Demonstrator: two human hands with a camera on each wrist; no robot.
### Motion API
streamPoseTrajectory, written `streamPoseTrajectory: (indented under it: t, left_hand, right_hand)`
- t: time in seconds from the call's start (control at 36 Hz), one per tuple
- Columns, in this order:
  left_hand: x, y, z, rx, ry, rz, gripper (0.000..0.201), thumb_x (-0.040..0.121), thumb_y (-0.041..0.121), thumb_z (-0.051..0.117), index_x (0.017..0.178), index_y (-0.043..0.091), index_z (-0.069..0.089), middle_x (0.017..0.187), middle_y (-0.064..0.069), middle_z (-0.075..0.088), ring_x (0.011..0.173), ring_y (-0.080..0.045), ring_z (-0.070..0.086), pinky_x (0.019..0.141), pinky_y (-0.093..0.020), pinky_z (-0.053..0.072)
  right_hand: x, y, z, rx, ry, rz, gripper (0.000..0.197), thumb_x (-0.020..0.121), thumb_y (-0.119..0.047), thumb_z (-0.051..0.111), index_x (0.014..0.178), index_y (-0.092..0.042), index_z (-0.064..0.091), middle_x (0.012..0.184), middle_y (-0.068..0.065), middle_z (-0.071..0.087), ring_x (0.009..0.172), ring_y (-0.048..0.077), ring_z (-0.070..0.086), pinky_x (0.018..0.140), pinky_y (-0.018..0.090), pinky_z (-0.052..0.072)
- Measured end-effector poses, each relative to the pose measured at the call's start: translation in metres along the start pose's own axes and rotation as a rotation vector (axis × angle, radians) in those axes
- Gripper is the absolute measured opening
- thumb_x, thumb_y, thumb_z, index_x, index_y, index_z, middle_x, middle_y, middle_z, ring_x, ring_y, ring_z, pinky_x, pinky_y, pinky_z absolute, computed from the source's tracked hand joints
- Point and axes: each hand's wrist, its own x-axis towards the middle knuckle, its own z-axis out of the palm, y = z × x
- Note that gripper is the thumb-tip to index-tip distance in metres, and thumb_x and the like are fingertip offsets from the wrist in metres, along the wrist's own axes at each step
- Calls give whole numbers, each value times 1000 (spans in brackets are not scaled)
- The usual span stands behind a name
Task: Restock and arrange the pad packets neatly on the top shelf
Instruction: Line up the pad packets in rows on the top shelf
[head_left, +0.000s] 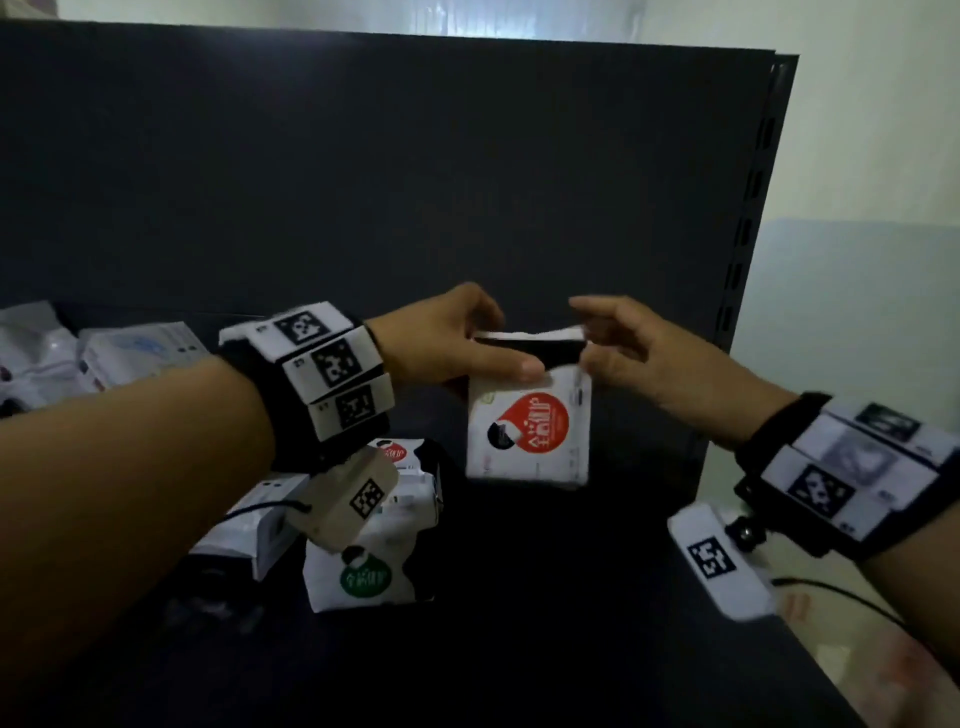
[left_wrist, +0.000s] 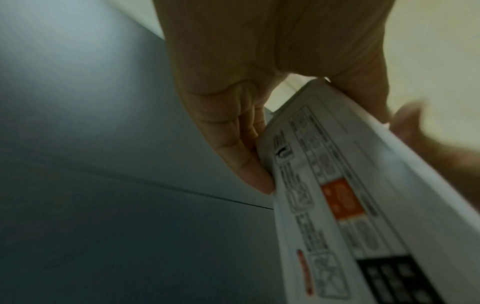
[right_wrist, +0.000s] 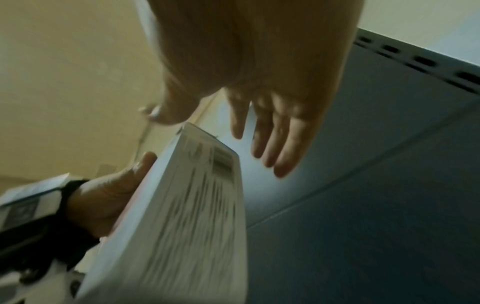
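A white pad packet (head_left: 530, 436) with a red round logo hangs upright above the dark top shelf (head_left: 545, 639). My left hand (head_left: 501, 345) pinches its top left corner, thumb on the front and fingers (left_wrist: 233, 148) behind it. My right hand (head_left: 592, 338) is at the top right corner. In the right wrist view its fingers (right_wrist: 280, 142) are straight and spread behind the packet (right_wrist: 187, 216), and the thumb hovers just above the top edge without gripping. The packet's printed side panel (left_wrist: 345, 197) fills the left wrist view.
A green-logo packet (head_left: 366, 569) and a red-logo packet (head_left: 408, 460) stand below my left wrist. Several white packets (head_left: 135, 353) lie piled at the far left. The dark back panel (head_left: 415, 182) closes the rear, and a slotted upright (head_left: 748, 234) marks the right end.
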Motion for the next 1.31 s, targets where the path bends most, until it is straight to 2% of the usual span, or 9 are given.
streamPoseTrajectory:
  t: [0.14,0.33,0.47,0.56,0.81,0.94,1.0,1.19,1.31]
  left_hand:
    - [-1,10,7,164,-26,31,92,36,66,72,114,28,40,102,4,64,86,-9,66,61,-19,55]
    - [-28,-8,-23,577,-79,-131,83,51,71,66,121,31,49,113,12,62,104,-9,59,96,-33,47]
    - [-47,-40,-28,882,-337,-357,71,74,58,67,134,26,46,121,11,55,104,-9,52,93,-23,41]
    - [-48,-54,-26,969,-352,-386,63,84,53,60,138,24,44,136,7,50,120,-13,48,92,-20,32]
    - [-26,-69,-38,1060,-259,-412,51,94,42,50,139,17,45,144,-2,44,131,-19,41,104,-26,30]
    - [-15,-82,-40,1053,-263,-437,59,88,51,56,138,20,46,141,0,47,127,-19,45,106,-30,34]
    - [-15,-84,-40,1021,-283,-437,62,86,53,57,139,22,45,141,2,47,128,-18,44,105,-28,32]
    - [-30,-81,-27,750,-425,-317,72,64,62,74,128,41,49,111,23,58,102,-1,56,90,-19,43]
    - [-41,-85,-11,796,-516,-313,76,60,57,79,126,48,42,113,23,55,99,-2,55,88,-21,44]
  right_hand:
    - [9,-17,7,-178,-265,33,103,57,-54,76,145,-49,21,125,-31,48,104,-12,54,75,5,47]
    - [10,20,4,-241,-241,307,45,76,-19,79,116,-30,61,102,-1,72,90,16,70,82,36,59]
    - [11,64,10,-32,-146,566,24,79,-12,74,99,-2,66,87,12,75,74,23,71,64,32,58]
    - [16,79,17,7,-123,627,24,79,-9,74,100,0,67,94,17,74,83,31,70,76,46,56]
    - [11,108,7,-156,-174,753,12,78,-3,75,76,-4,64,46,0,63,35,9,56,36,13,39]
    - [5,123,6,-227,-218,810,23,74,2,77,95,4,68,89,29,68,78,34,61,81,50,53]
    - [7,127,7,-298,-217,818,32,73,-3,79,102,5,69,100,27,69,88,37,65,89,50,51]
    - [20,149,8,-461,-172,862,43,72,-21,81,110,-5,69,101,14,72,97,31,67,93,42,53]
    - [24,143,6,-524,-190,887,36,69,-25,85,96,-6,69,80,5,69,78,23,66,67,30,55]
